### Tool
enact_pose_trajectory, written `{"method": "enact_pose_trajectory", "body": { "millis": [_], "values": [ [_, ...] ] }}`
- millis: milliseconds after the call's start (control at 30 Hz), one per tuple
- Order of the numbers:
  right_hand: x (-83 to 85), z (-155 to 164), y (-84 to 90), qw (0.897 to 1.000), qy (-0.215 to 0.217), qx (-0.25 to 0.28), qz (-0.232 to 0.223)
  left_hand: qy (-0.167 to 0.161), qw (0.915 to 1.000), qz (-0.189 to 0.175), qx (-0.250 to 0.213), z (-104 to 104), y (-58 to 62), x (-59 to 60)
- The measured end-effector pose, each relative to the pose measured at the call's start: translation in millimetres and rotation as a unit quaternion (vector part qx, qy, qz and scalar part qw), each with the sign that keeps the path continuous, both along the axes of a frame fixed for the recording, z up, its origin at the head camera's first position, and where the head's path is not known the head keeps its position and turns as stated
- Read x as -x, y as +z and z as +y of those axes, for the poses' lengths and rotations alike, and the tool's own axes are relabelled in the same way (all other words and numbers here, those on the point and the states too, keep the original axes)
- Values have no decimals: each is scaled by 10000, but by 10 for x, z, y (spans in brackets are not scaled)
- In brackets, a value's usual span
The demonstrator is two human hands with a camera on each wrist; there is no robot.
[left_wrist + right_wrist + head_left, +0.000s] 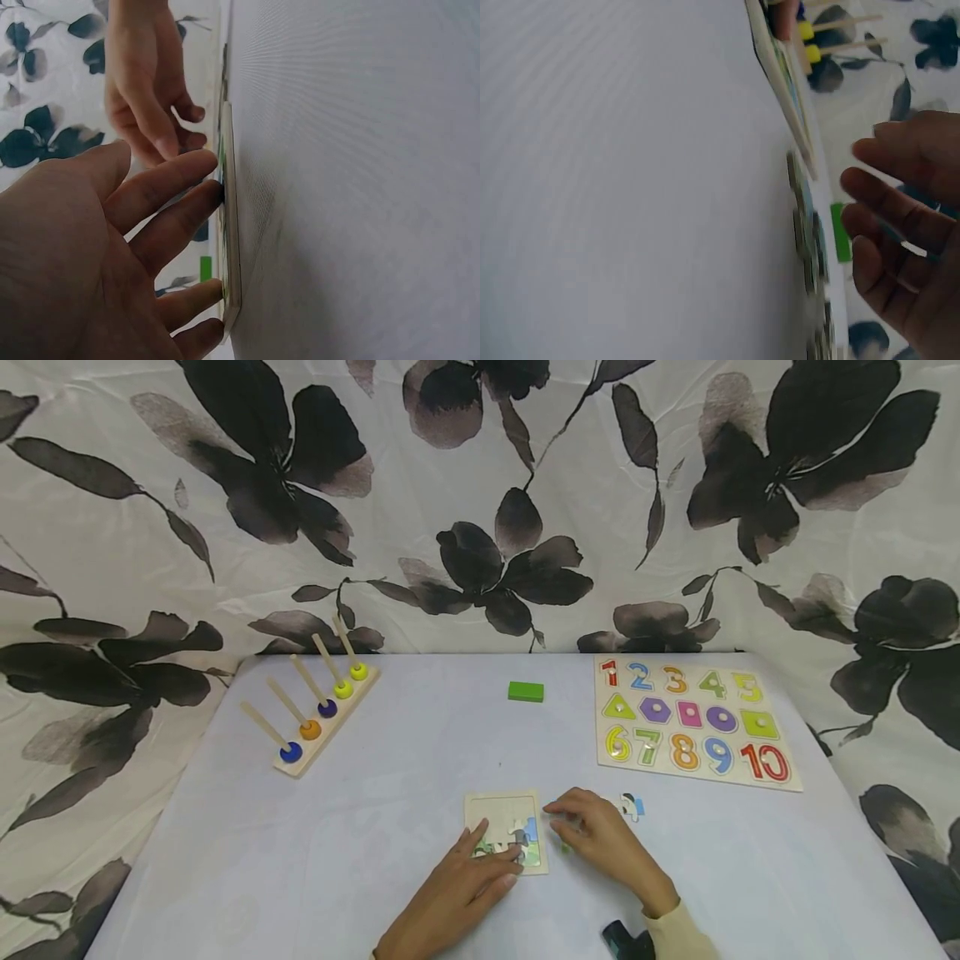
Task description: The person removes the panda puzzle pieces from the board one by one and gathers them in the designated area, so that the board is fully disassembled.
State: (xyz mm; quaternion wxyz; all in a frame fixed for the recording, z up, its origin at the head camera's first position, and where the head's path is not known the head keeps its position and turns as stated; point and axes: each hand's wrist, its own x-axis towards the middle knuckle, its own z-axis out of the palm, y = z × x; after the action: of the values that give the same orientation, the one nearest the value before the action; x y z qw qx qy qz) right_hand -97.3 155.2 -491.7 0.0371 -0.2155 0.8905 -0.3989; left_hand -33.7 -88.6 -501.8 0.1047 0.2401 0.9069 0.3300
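Observation:
A small jigsaw puzzle board [491, 807] lies on the table, with several picture pieces fitted in its lower and right parts. My left hand [463, 893] spreads over its lower part. In the left wrist view, straight fingertips of the left hand [112, 232] press on the face of the board [232, 225]. Just right of the board hovers my right hand [600, 839], its fingers loosely bent. Nothing sits between the fingers of the right hand [904, 225] in the right wrist view. Loose puzzle pieces [804, 217] lie beneath it, and one blue-and-white puzzle piece [636, 807] shows beyond it.
At the back left stands a wooden peg stand [335, 718] with coloured beads on upright pegs. A green block [526, 692] lies at the back middle. To the back right is a number-and-shape board [678, 758]. A dark object [621, 938] shows by the right sleeve.

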Motion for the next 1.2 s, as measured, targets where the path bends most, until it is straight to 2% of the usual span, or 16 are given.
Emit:
{"method": "enact_pose_trajectory", "body": {
  "millis": [367, 667, 933, 1200],
  "values": [
    [-4, -186, -60, 9968, 255, -751, 68, -74, 10000, -37, -7, -4, 1, 7],
    [8, -209, -58, 9974, 177, -698, -96, -77, 10000, -58, -14, -9, -1, 18],
    [20, -238, -68, 9967, 173, -785, 74, -98, 9997, 204, -31, -3, 1, 20],
    [12, -252, -68, 9969, 152, -769, 48, -75, 9999, 142, -4, 5, 10, 20]
  ]
}}
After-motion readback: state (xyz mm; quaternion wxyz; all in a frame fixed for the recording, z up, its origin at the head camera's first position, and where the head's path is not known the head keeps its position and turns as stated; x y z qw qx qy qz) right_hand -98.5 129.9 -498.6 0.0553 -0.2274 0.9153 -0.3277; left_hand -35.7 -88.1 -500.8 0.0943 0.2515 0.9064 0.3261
